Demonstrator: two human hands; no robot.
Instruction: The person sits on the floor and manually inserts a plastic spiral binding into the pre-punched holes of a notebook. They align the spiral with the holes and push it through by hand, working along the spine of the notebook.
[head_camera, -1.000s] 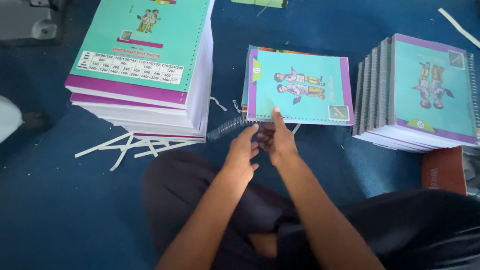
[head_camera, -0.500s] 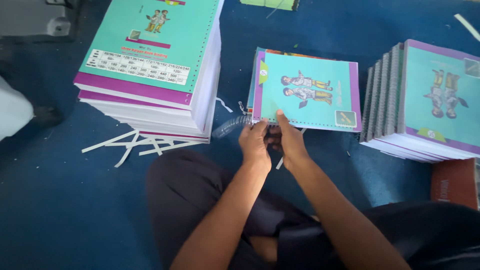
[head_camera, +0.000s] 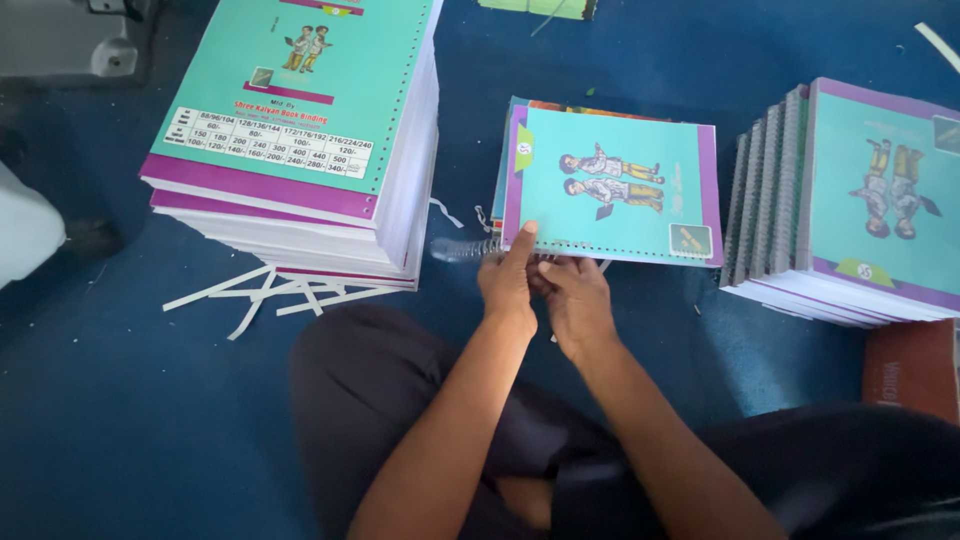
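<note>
Two hands meet at the near edge of a teal notebook (head_camera: 612, 190) that lies flat on the blue floor (head_camera: 120, 420), on top of a few more of its kind. The left hand (head_camera: 508, 282) rests a straight finger on the cover's near left corner, by the row of punched holes; its other fingers are curled, and whether they pinch anything cannot be told. The right hand (head_camera: 578, 298) sits just beside it, touching it, fingers bent under the notebook's edge; its grip is hidden by the left hand. A wire coil (head_camera: 463, 248) sticks out to the left of the hands along that same edge, lying on the floor. To the left stands a tall stack (head_camera: 300, 130) of unbound books with teal and purple covers, with white paper strips (head_camera: 270, 295) scattered at its foot. To the right, well apart, a pile (head_camera: 850, 200) of bound notebooks leans in a fanned row, spirals facing left. A brown box (head_camera: 912, 368) lies just in front of that pile. The person sits with legs (head_camera: 400, 400) crossed, in dark trousers.
</note>
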